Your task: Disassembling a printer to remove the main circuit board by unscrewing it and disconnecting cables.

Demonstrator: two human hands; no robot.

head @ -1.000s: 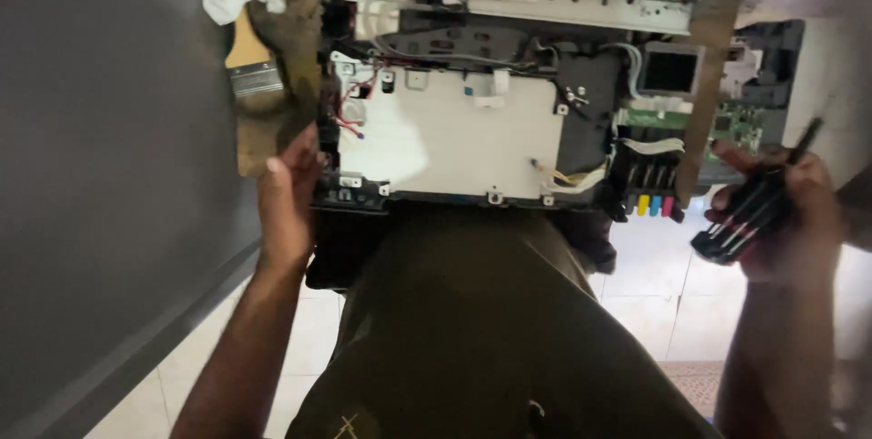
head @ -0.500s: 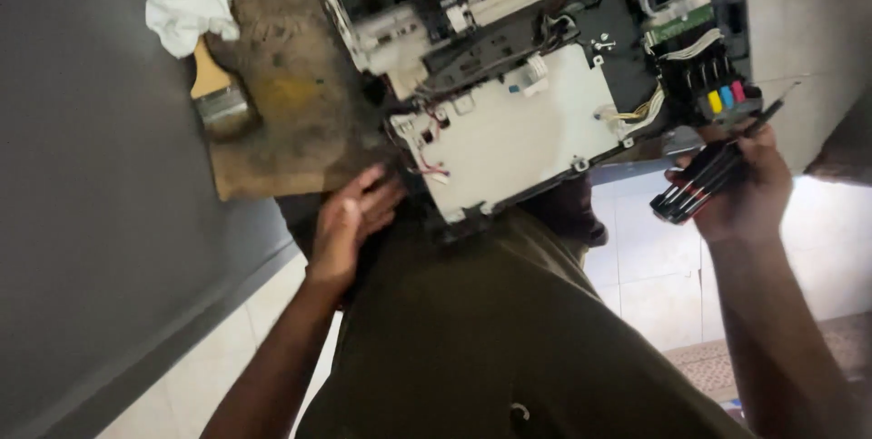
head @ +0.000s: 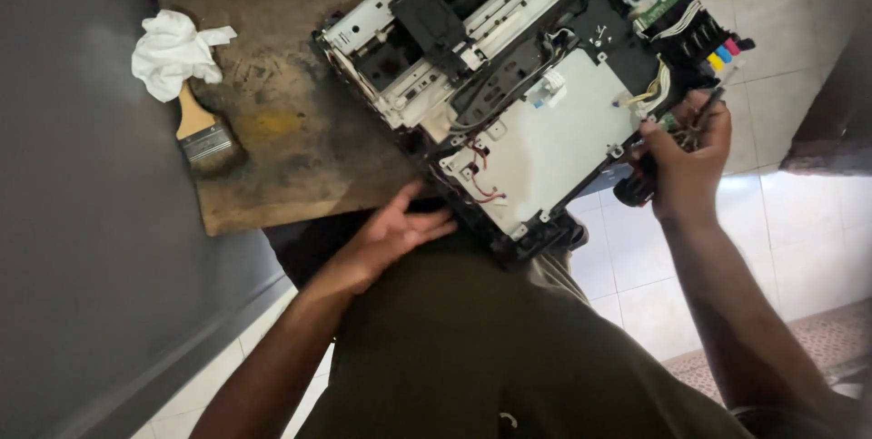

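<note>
The stripped inkjet printer [head: 509, 94] lies tilted across a stained wooden board [head: 272, 121]. The left hand [head: 395, 230] presses open-palmed at its lower corner; the right hand [head: 681, 162] grips a screwdriver [head: 668, 153]. It looks bulky, rigid (with fragile exposed wiring), best held by the frame edges.

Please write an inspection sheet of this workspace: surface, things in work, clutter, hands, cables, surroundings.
Surface: worn, stained wooden board.
Things in work: opened printer, covers off, white metal plate exposed.
Clutter: paintbrush and white cloth on the board.
Hands: left hand open at the printer's near corner; right hand grips a dark-handled tool.
Cables: red wires, grey cable bundle.
Surroundings: grey wall, white floor tiles.
</note>
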